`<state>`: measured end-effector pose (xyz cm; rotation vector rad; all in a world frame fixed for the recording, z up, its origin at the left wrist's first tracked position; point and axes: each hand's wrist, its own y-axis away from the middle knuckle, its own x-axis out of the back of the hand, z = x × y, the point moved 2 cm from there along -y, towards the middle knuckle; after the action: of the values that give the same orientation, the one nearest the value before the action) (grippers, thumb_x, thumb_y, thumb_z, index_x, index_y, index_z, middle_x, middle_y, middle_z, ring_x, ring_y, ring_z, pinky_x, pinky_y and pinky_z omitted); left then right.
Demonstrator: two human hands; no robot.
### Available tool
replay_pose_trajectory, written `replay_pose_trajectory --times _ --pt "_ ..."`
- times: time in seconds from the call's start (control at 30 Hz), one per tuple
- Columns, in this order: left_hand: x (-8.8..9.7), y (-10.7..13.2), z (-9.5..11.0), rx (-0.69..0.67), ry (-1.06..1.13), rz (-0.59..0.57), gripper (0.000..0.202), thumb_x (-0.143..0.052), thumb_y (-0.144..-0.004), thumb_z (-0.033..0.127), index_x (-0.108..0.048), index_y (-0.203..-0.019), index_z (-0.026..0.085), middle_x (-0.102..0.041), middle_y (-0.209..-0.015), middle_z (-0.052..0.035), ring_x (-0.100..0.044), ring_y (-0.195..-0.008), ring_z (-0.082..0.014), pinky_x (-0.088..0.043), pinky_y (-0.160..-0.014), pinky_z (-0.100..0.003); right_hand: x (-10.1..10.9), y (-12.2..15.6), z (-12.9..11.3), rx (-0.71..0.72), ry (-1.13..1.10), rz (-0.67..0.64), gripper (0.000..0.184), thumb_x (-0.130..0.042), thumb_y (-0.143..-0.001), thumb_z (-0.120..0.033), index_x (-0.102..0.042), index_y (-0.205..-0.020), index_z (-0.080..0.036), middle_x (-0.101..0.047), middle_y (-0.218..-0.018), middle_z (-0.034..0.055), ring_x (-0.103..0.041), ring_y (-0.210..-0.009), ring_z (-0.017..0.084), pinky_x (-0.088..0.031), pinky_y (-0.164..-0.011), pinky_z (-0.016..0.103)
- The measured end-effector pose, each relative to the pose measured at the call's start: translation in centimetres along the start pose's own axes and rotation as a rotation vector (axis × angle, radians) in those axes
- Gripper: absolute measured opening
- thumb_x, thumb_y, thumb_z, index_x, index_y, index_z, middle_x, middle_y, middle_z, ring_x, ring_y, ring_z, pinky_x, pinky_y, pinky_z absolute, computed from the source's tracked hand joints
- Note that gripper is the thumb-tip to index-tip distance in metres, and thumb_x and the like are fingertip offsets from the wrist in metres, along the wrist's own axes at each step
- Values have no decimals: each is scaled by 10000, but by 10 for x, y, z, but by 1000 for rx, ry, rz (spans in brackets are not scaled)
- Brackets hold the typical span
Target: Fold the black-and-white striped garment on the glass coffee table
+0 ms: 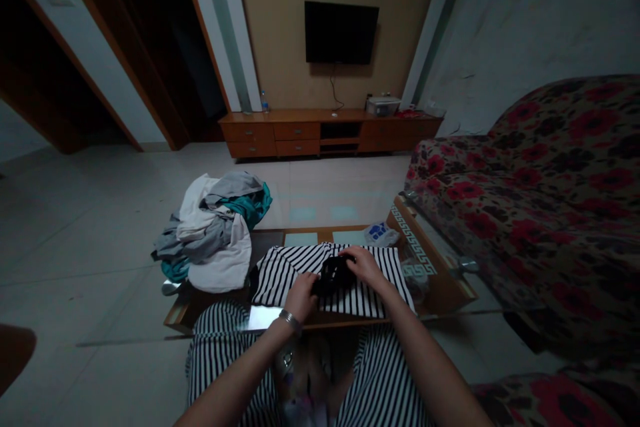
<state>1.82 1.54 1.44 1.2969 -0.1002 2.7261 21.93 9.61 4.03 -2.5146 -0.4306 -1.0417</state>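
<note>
**My left hand [301, 297] and right hand [363, 265] meet on a dark bundle [334, 275]**

At the far left, a dark wooden door frame [173, 60] opens off the tiled floor [90, 213]. Nearer me, on the left end of the glass-topped desk [440, 287], sits a loose heap of clothes [210, 233] in white, grey and teal, spilling over the desk's edge.

Just right of that heap, a black-and-white striped garment [285, 280] lies flat on the desk, right in front of me. The dark bundle sits on its middle, and it is too dim to tell what it is. My left hand, with a metal bracelet [291, 321] on the wrist, is curled against the bundle's near side. My right hand lies over its far side. Both are touching it, but I cannot tell whether either is really gripping it.

Beyond the garment, toward the right, a crumpled white plastic bag [380, 235] with blue print rests on the desk. Farther off, a wooden TV cabinet [300, 137] stands beneath a wall-mounted television [341, 32]. A red-flowered sofa [540, 213] runs along the right side. My striped trousers [220, 347] fill the near view.
</note>
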Motion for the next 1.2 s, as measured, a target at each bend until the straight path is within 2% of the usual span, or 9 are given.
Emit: replay_pose_trajectory --times 0.13,0.27,0.47,0.63,0.77,0.9,0.97,1.07,1.2 --pt "16 -23 -20 219 373 4 319 -504 -663 46 -670 -918 143 -667 -825 -37 -586 -847 -190 -454 -787 -283 15 -16 1 -22 -33 73 347 -437 -747 -34 -691 -929 -185 -682 -989 54 -592 -983 172 -422 -940 322" --pt "21 -33 -31 338 683 -41 218 -522 -676 109 -661 -844 126 -643 -700 -1 -555 -641 -134 -437 -600 -222 14 3 6 -204 -5 136 273 -509 -814 -181 -655 -1044 -165 -654 -1037 93 -588 -999 203 -434 -935 352" --pt "20 -33 -31 421 811 -38 210 -533 -688 127 -647 -864 123 -630 -673 5 -532 -559 -115 -428 -513 -212 -36 62 -17 -170 105 84 927 -740 -638 -268 -280 -1442 -236 -328 -1454 109 -333 -1331 289 -327 -1073 428" --pt "21 -35 -32 405 809 -52 234 -535 -697 131 -654 -897 114 -648 -734 -15 -559 -610 -123 -453 -560 -223 -62 71 -31 -295 277 266 875 -551 -650 -38 -251 -1450 -224 -374 -1398 119 -388 -1269 288 -349 -1040 413" --pt "26 -34 -31 226 653 -50 246 -511 -695 115 -668 -885 120 -665 -805 -34 -592 -734 -154 -487 -713 -269 -45 51 -22 -210 293 271 787 -393 -653 43 -352 -1403 -192 -547 -1173 99 -481 -1118 226 -377 -978 360" --pt "33 -23 -24 -44 402 -5 435 -457 -663 48 -672 -1027 154 -655 -1063 -65 -568 -1027 -192 -412 -978 -324 -16 36 -11 30 273 221 602 -381 -730 33 -512 -1275 -184 -595 -1111 82 -474 -1081 219 -359 -973 370" --pt "32 -12 -21 -195 235 -66 523 -446 -638 19 -666 -1079 194 -618 -1169 -59 -518 -1118 -202 -369 -1033 -354 -7 38 -3 114 277 175 485 -401 -761 15 -599 -1147 -200 -609 -1095 71 -468 -1084 220 -343 -980 380" --pt "25 6 -24 -384 -20 -172 606 -473 -626 0 -640 -1146 260 -530 -1316 -37 -437 -1207 -233 -346 -1043 -420 2 51 16 80 269 146 348 -415 -768 3 -656 -919 -197 -632 -1010 68 -495 -1027 218 -373 -924 366" --pt "16 22 -38 -439 -136 -99 705 -490 -640 -15 -538 -1278 282 -359 -1458 -48 -322 -1311 -258 -322 -1060 -468 7 60 38 -62 157 268 343 -389 -735 12 -647 -849 -181 -649 -933 68 -533 -967 202 -412 -876 330"
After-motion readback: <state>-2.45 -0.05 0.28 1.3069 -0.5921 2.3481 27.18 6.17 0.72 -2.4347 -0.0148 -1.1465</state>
